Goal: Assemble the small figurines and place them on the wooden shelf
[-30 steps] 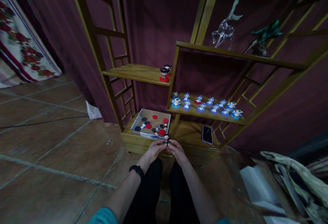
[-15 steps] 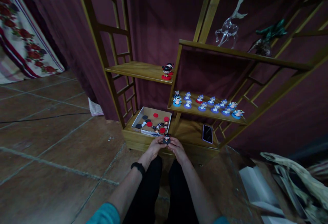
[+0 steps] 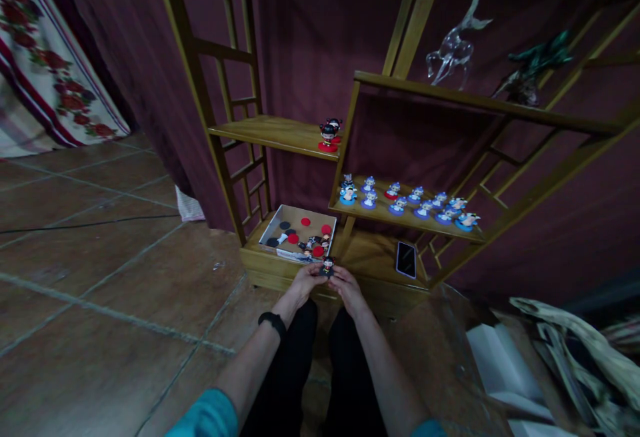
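A little toy figure [image 3: 327, 266] with a dark head sits between the two hands, just in front of the lowest board of the wooden shelf [image 3: 280, 132]. The left hand [image 3: 306, 279] and the right hand [image 3: 346, 285] are both closed around it with their fingertips, low at its bottom, where I think a round base goes on; it is too small to see if the base is on yet. Right behind the hands is an open box [image 3: 300, 233] with loose red and black round bases and a few more little figures lying in it, so there looks to be more work left. On the middle board stands a row of blue figures [image 3: 407, 198], all upright on their bases, and these look finished. Higher up, on the left board, two red figures [image 3: 331, 134] stand close together, so that group looks just begun. A phone [image 3: 406, 260] lies flat on the lowest board, near the box. A glass deer [image 3: 455, 40] stands on the top board.
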`<state>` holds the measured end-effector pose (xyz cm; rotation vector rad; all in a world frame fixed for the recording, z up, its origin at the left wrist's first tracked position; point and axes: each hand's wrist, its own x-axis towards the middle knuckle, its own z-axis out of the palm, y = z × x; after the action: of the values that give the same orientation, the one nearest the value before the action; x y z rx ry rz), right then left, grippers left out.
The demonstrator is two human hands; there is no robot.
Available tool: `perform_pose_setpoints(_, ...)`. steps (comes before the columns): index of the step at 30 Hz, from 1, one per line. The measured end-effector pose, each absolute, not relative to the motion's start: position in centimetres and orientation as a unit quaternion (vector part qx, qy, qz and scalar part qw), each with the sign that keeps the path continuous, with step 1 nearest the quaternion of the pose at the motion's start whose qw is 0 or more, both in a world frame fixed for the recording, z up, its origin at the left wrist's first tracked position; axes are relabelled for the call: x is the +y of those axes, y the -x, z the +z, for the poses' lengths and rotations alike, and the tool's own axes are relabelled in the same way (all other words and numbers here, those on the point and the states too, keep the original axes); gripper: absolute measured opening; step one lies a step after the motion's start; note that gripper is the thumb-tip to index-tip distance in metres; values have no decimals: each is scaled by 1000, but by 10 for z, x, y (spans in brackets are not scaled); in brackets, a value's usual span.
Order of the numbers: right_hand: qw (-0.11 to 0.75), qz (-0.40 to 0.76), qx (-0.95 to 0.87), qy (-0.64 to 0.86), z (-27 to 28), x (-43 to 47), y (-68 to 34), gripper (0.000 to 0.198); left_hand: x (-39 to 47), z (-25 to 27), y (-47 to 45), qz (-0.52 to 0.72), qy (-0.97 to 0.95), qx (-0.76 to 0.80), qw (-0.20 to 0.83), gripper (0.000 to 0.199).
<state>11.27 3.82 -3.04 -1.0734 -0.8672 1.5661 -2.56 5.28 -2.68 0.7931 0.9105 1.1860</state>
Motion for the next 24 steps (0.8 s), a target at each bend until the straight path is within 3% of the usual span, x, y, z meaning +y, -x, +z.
perform_pose_setpoints(24, 502, 636, -377, 448, -28, 35, -113, 43, 48, -14, 27, 492, -357, 383, 695, 39)
